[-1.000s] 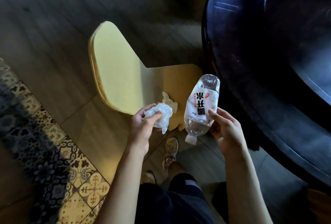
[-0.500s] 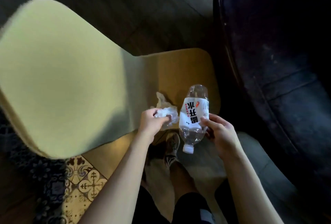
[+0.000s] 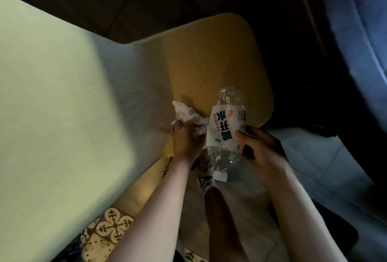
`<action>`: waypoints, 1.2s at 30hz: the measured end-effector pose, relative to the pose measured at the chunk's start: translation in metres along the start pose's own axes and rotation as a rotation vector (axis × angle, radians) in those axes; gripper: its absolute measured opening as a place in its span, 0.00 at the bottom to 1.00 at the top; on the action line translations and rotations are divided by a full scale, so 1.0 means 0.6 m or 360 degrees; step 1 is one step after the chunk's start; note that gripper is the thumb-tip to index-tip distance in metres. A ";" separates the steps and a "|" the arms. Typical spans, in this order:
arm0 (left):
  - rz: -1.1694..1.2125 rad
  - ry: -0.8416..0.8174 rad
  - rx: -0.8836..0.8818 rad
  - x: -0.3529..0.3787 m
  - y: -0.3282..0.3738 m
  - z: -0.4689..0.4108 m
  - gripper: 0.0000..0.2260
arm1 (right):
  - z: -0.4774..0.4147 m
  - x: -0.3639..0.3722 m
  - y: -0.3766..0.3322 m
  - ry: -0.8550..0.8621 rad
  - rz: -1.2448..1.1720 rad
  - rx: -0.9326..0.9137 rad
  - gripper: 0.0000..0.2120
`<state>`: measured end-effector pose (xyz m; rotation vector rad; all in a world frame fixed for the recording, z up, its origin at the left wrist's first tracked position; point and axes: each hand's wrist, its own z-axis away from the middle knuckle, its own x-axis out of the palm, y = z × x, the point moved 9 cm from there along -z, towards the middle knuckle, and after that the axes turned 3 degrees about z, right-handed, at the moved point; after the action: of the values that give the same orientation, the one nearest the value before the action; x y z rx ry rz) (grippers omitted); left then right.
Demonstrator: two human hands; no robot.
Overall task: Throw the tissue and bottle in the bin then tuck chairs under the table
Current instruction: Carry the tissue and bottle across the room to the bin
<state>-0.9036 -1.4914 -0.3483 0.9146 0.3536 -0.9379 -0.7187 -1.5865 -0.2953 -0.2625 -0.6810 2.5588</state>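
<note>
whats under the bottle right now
The bottle, held in the right hand, hangs over the chair seat at its base end and over a shoe and pale floor at its cap end. Whatever lies straight behind its label is covered.

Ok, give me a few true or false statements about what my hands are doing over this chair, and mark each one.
1. The right hand holds the bottle. True.
2. The bottle's cap points away from the person. False: the cap end points down, toward the person.
3. The left hand grips tissue. True.
4. The bottle lies flat on the chair. False: the right hand holds it up, off the seat.
</note>
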 end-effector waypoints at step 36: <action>0.0929 -0.1186 0.0481 -0.104 0.399 0.657 0.20 | 0.705 -0.307 0.053 0.0735 -0.1445 -0.0784 0.12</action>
<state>-0.7885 -1.7097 0.0461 0.8047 -0.6765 -0.7247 -0.6970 -1.8785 0.0627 -0.5342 -0.9532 1.3876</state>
